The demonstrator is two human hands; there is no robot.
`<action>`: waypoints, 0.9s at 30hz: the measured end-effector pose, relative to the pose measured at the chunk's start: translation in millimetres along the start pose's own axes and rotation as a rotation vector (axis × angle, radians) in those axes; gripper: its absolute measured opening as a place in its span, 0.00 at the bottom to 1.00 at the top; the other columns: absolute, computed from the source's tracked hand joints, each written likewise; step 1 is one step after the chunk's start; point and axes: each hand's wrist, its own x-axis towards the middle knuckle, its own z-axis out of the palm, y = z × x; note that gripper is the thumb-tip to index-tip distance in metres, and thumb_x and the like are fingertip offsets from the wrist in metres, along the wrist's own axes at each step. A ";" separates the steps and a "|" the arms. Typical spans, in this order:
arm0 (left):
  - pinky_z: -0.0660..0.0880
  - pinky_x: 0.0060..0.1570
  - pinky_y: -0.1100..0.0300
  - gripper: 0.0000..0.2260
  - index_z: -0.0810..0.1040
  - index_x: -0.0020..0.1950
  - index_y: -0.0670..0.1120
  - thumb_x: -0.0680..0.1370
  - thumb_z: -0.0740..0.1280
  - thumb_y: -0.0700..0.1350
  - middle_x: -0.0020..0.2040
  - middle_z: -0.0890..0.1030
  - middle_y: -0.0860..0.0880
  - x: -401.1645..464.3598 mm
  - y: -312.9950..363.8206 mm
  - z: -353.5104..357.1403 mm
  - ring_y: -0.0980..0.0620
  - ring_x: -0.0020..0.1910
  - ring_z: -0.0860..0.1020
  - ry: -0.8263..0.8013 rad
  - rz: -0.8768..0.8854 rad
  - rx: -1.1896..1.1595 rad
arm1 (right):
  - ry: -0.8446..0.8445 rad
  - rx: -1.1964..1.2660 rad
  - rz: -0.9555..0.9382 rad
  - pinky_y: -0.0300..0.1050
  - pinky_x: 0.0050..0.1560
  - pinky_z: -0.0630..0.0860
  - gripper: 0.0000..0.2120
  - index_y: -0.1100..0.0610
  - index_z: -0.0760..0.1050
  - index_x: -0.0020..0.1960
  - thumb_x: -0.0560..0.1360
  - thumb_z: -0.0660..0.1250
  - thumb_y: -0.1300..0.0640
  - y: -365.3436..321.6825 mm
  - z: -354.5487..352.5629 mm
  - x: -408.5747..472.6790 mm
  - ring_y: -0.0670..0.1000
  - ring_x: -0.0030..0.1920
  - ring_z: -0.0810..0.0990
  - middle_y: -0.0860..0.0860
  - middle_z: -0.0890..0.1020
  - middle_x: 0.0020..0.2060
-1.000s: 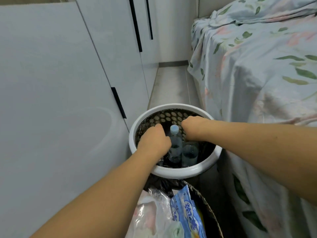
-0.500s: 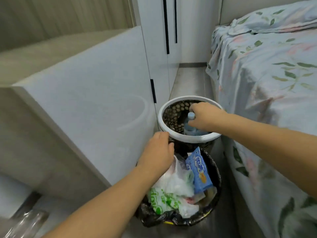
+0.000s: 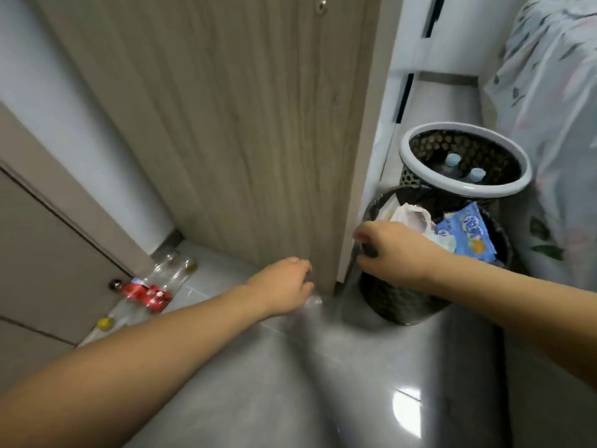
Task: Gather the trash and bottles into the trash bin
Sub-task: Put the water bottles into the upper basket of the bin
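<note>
A black-lined trash bin [image 3: 403,302] stands on the floor by the wooden panel's corner, holding a blue packet [image 3: 465,232] and white plastic waste [image 3: 410,215]. My right hand [image 3: 397,250] grips the dark liner at its near-left rim. Behind it a white-rimmed mesh bin [image 3: 465,190] holds two blue-capped bottles [image 3: 451,159]. My left hand [image 3: 284,286] hovers low at the panel's bottom corner with curled fingers; a small clear glint shows under it, and what it holds is unclear. Several empty bottles lie on the floor at left, one with a red label [image 3: 147,292].
A wood-grain cabinet side [image 3: 258,124] fills the middle. A bed with a leaf-print sheet [image 3: 555,124] closes off the right. A brown door [image 3: 48,253] is at the left behind the bottles. Grey glossy floor tiles [image 3: 371,383] stretch toward me.
The view has pulled back and turned left. My right hand left the white-rimmed bin and took the black bin's rim. My left hand dropped toward the panel's bottom corner.
</note>
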 end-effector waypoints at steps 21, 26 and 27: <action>0.71 0.64 0.50 0.22 0.65 0.72 0.45 0.79 0.59 0.49 0.69 0.68 0.44 -39.7 -224.0 132.9 0.43 0.65 0.71 -0.252 -0.455 -0.089 | -0.371 -0.026 0.374 0.55 0.69 0.62 0.33 0.54 0.51 0.76 0.76 0.61 0.47 -60.3 284.0 122.1 0.61 0.71 0.60 0.57 0.60 0.71; 0.66 0.68 0.52 0.23 0.64 0.73 0.46 0.78 0.60 0.49 0.70 0.66 0.45 -33.0 -231.3 157.6 0.43 0.68 0.66 -0.158 -0.472 -0.089 | -0.342 0.001 0.305 0.49 0.61 0.68 0.21 0.56 0.66 0.67 0.74 0.62 0.57 -62.9 298.6 127.8 0.60 0.65 0.68 0.58 0.70 0.63; 0.66 0.67 0.52 0.22 0.64 0.72 0.47 0.78 0.60 0.49 0.69 0.66 0.46 -33.6 -233.1 162.1 0.44 0.68 0.66 -0.130 -0.461 -0.060 | -0.337 0.044 0.290 0.48 0.59 0.70 0.17 0.57 0.68 0.63 0.74 0.61 0.59 -65.2 299.8 127.7 0.61 0.62 0.71 0.58 0.73 0.61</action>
